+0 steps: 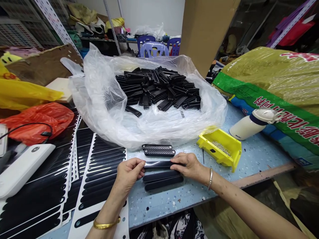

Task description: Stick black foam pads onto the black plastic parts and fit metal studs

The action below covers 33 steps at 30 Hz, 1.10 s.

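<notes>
A blue speckled counter [164, 207] is spread with work things. Its far middle part is covered by a large clear plastic bag [98, 109], opened wide, in which a heap of black bars [152, 88] is held. At the right, a big printed sack [269, 79] in gold and green is seen. The left side is overlaid with sticker sheets [102, 172], white-backed and lined with long black rounded strips. Behind those, a red plastic bag [40, 122] is left crumpled. Near the sack, a white bottle [249, 126] is seen leaning, and just to its left a yellow bin [233, 161] is placed.

At the near middle, a glossy black strip [158, 165] is gripped at both ends above the counter: its left end is pinched between thumb and fingers of the left hand [131, 171], its right end likewise by the right hand [188, 165]. Whether the strip is one layer or more cannot be told. Just beyond it, two patterned bars [159, 151] are laid side by side; on the near side, two plain bars [161, 182] are set down. A gold bangle [106, 225] is worn on the left wrist, a silver bracelet [210, 179] on the right. Small metal parts [220, 148] are held in the bin.
</notes>
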Motion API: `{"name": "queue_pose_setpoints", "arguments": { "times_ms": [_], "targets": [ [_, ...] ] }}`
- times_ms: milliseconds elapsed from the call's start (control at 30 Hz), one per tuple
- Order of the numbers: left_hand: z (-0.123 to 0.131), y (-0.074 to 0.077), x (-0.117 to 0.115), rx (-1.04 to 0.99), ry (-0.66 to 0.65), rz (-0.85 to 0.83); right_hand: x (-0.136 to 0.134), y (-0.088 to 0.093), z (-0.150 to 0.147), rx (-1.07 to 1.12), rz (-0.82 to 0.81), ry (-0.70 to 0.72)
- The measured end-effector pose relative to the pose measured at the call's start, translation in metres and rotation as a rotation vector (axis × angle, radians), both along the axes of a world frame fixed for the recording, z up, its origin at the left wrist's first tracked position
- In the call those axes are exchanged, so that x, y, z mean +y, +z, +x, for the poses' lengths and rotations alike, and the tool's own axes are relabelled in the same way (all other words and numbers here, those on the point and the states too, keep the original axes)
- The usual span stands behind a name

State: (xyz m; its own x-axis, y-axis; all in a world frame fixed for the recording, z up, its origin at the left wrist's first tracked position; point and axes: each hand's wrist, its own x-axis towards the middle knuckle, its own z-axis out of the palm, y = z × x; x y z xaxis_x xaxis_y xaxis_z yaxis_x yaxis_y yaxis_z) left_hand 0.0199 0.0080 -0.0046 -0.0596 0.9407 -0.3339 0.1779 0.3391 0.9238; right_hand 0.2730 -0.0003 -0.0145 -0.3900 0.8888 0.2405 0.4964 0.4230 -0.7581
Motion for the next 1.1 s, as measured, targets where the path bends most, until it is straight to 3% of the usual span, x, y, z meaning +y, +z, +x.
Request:
{"name": "queue_pose_setpoints", "arguments": {
  "times_ms": [233, 467, 600, 700, 900, 1100],
  "targets": [
    [-0.002, -0.002, -0.001, 0.007, -0.017, 0.014, 0.001, 0.003, 0.001, 0.085, -0.121, -0.049],
    [0.0, 0.0, -0.001, 0.026, -0.024, 0.035, -0.011, 0.008, 0.011, 0.07, -0.215, -0.377],
    [-0.001, -0.002, -0.002, 0.111, -0.056, 0.073, -0.017, 0.009, -0.001, 0.117, -0.363, -0.396],
    [-0.001, -0.001, -0.003, 0.282, -0.108, 0.172, -0.014, 0.005, -0.015, 0.145, -0.404, -0.415],
    [0.014, 0.012, -0.002, 0.787, -0.24, 0.392, -0.009, 0.001, -0.024, 0.026, -0.214, -0.423],
    [0.041, 0.023, 0.011, 1.058, -0.462, 0.374, -0.01, -0.002, -0.025, -0.027, -0.13, -0.428]
  ]
}}
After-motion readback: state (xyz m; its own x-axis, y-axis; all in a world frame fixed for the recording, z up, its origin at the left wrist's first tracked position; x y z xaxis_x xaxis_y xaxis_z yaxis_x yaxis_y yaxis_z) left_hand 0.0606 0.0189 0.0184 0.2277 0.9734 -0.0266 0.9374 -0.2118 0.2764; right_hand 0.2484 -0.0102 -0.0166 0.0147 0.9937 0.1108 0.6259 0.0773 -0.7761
